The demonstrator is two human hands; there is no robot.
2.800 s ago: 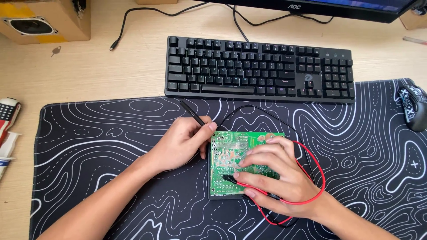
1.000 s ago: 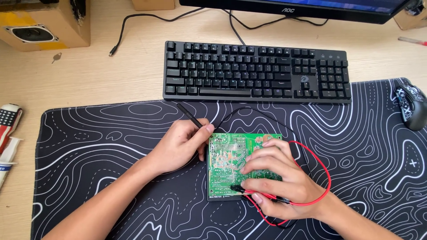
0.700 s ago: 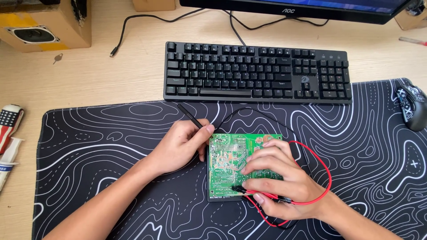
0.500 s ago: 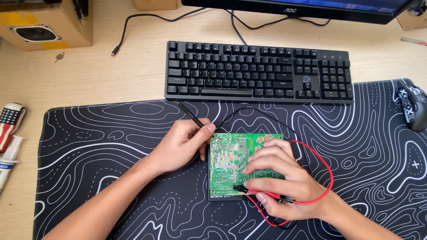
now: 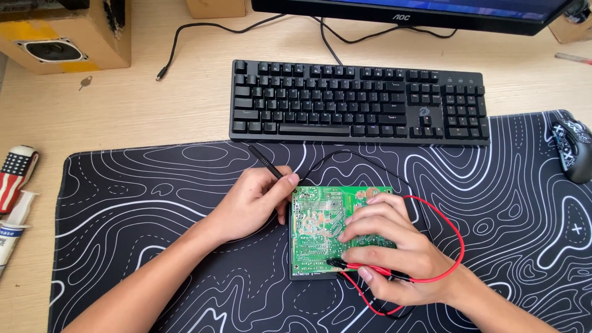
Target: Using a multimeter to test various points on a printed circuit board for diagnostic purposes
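Little moved since earlier: right hand (image 5: 394,250) still pinches red probe (image 5: 364,267) at near edge of green circuit board (image 5: 320,234), mid-mat; left hand (image 5: 253,203) grips black probe (image 5: 266,163) at board's left edge

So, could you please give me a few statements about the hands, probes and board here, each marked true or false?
1. The left hand holds the black probe. True.
2. The right hand holds a blue probe. False: the red probe.
3. The green board lies on the keyboard. False: it lies on the black mat, nearer the person than the keyboard.
4. The right hand's fingers rest on the board. True.
5. The mouse sits at the mat's right edge. True.
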